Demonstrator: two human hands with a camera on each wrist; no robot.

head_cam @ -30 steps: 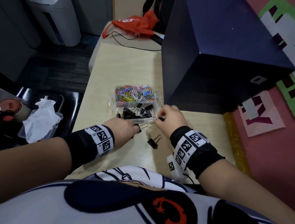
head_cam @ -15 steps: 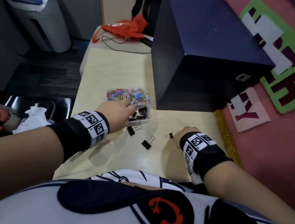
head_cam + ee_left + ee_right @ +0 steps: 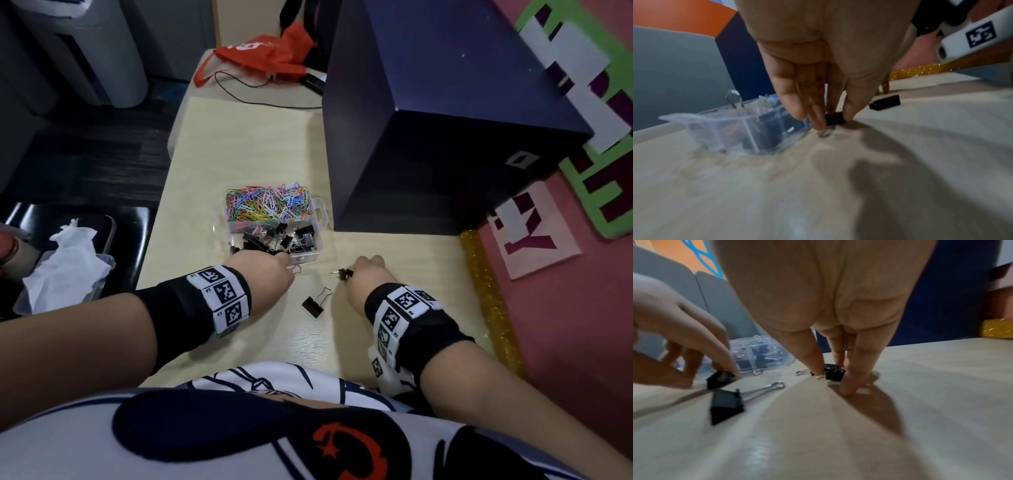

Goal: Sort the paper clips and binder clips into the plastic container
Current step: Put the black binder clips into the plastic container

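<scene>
A clear plastic container (image 3: pixel 318 219) holds coloured paper clips (image 3: pixel 267 205) in its far compartment and black binder clips (image 3: pixel 277 240) in the near one. Just in front of it, my left hand (image 3: pixel 286 267) pinches a black binder clip (image 3: pixel 834 118) that rests on the table. To the right, my right hand (image 3: pixel 352 272) pinches a smaller black binder clip (image 3: pixel 833 374), also on the table, between thumb and fingers. A third binder clip (image 3: pixel 313 303) lies loose between the two hands, its wire handles pointing away from me.
A large dark blue box (image 3: pixel 445 137) stands right of the container. A red bag (image 3: pixel 267 54) and a black cable (image 3: pixel 260 96) lie at the table's far end. A gold glitter strip (image 3: pixel 486 294) runs along the right edge. A tray with tissue (image 3: pixel 65 270) sits on the left.
My left hand came back from over the container's near compartment and now pinches the clip lying in front of it. My right hand reached forward and took hold of the small clip.
</scene>
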